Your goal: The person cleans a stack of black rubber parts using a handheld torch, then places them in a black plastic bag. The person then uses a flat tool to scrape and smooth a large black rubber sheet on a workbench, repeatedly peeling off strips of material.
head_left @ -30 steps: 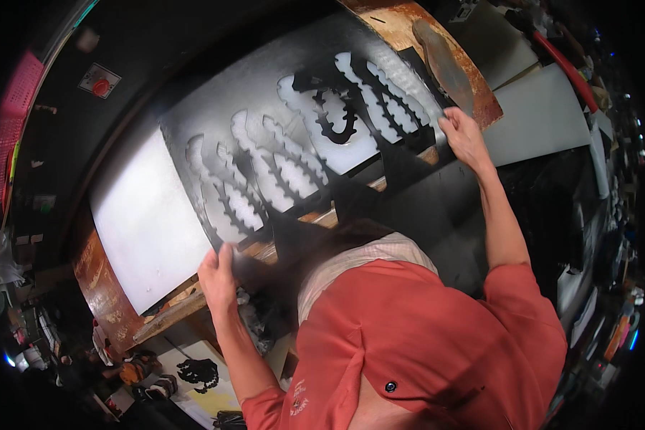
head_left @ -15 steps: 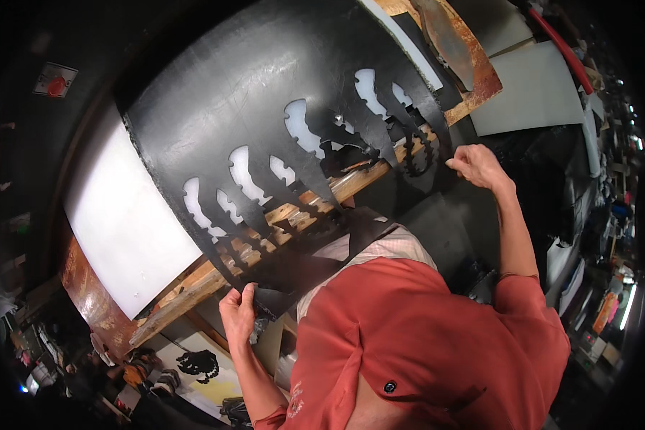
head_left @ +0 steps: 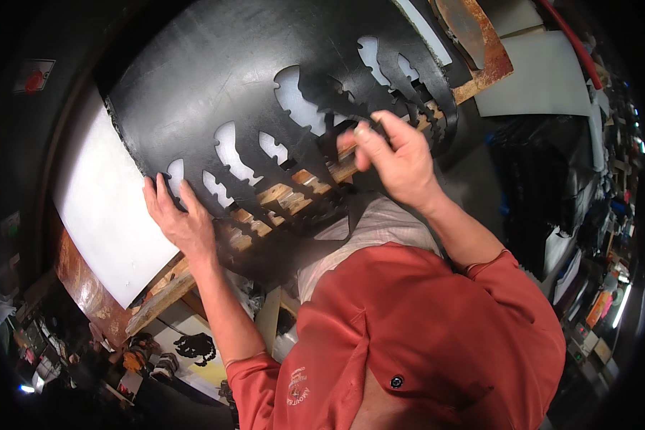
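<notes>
A large black sheet (head_left: 215,79), like leather or rubber, lies over the bench with curved notched holes cut along its near side. Narrow strips of it hang over the bench edge toward my lap. Flat on the sheet's left near corner rests my left hand (head_left: 183,218), fingers spread beside a cut-out hole (head_left: 175,175). My right hand (head_left: 401,161) hovers over the near side, its fingers bent but apart. Its fingertips are close to a dark strip (head_left: 330,104) by the widest hole; whether they touch it I cannot tell.
White board (head_left: 115,208) shows beneath the sheet at the left. A wooden beam (head_left: 161,304) forms the bench's near edge, with rusty metal (head_left: 89,279) at its corner. A pale panel (head_left: 534,75) stands at the far right. Black cut scraps (head_left: 196,347) lie below left.
My left hand has moved up from the hanging strips onto the sheet's corner. My right hand has come left from the sheet's right edge, its fist loosened. One hole now looks wider.
</notes>
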Motion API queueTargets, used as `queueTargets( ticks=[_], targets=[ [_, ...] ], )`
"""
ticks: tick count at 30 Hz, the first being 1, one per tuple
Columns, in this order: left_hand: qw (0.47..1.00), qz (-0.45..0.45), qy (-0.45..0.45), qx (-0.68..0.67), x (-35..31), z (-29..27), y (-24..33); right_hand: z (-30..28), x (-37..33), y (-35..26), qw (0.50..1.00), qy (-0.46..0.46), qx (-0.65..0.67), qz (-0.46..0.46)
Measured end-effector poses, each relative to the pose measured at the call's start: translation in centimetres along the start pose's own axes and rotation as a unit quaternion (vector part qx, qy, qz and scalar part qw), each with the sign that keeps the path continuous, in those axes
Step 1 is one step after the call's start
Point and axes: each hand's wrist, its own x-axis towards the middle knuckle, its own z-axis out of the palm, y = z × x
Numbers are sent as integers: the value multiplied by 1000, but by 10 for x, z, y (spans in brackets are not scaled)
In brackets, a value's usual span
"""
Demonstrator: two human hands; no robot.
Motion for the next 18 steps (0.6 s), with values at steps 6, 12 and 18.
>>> queueTargets(
  ticks=[6,12,18],
  targets=[
    [1000,-6,20,-11,-5,10,-7,-22,-18,-23,955,-232,74,167],
    [999,-24,12,-19,-4,8,-6,-105,-2,-31,955,13,-278,-101],
    [990,-119,7,-75,6,-2,-4,-256,152,30,744,248,-600,-159]
  ],
)
